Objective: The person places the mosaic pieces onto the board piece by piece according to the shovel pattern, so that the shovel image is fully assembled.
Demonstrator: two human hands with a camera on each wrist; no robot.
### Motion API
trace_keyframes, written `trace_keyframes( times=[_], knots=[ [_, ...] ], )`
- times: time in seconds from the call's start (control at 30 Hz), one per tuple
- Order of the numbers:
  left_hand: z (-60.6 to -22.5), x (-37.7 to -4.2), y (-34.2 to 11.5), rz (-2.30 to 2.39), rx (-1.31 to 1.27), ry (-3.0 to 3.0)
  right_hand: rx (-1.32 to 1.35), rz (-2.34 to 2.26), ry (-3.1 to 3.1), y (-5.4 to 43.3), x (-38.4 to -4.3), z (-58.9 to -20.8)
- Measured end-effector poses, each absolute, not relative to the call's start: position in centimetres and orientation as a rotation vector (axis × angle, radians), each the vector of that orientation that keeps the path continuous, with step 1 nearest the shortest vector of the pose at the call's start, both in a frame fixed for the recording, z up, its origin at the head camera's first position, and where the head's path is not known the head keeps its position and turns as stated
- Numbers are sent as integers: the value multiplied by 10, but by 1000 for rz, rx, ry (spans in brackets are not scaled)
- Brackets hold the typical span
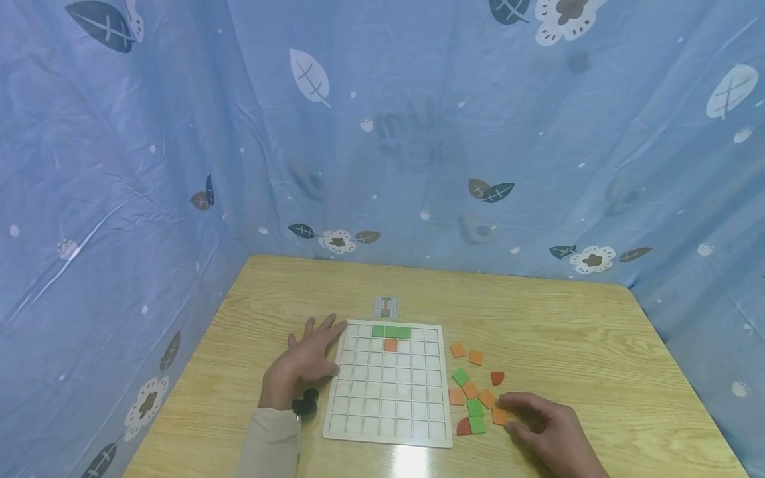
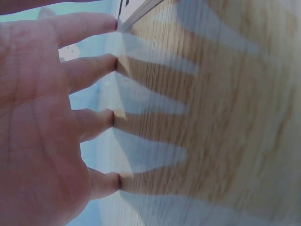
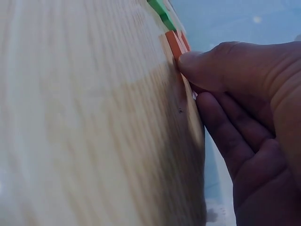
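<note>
A white grid board (image 1: 388, 441) lies on the table, with three green square tiles (image 1: 391, 332) in its top row and an orange tile (image 1: 391, 345) below them. My left hand (image 1: 306, 358) rests at the board's left edge, fingers spread and straight; in the left wrist view the fingertips (image 2: 110, 63) meet the table and board edge. To the right of the board my right hand (image 1: 552, 428) pinches an orange square tile (image 1: 499, 416) between thumb and index finger. The right wrist view shows the thumb against this tile (image 3: 176, 44); the index fingertip is hidden there.
Between board and right hand lie several loose orange tiles (image 1: 457, 397), green tiles (image 1: 475, 407) and two red quarter-round pieces (image 1: 497, 378). A small pattern card (image 1: 386, 307) lies beyond the board. Blue curtains (image 1: 418, 133) enclose the wooden table (image 1: 538, 312) behind and at both sides.
</note>
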State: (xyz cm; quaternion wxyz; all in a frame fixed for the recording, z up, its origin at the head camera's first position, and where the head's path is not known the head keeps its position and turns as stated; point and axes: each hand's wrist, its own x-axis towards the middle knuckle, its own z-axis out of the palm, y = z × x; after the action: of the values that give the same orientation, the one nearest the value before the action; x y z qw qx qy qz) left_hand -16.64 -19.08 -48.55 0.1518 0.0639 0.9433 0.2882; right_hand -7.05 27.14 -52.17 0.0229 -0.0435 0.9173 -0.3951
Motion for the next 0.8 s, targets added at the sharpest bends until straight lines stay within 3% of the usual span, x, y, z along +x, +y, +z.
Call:
trace_keyframes(
  times=[0.3, 0.63, 0.8],
  knots=[
    [-486, -166, -192, 823, 177, 2707, -213, -1135, 2975, 269, -72, -526],
    [-487, -164, -191, 836, 195, 2705, -83, -1136, 2827, 274, -74, -509],
    [-487, -165, -191, 825, 188, 2709, -234, -1229, 2888, 280, -81, -497]
  ],
)
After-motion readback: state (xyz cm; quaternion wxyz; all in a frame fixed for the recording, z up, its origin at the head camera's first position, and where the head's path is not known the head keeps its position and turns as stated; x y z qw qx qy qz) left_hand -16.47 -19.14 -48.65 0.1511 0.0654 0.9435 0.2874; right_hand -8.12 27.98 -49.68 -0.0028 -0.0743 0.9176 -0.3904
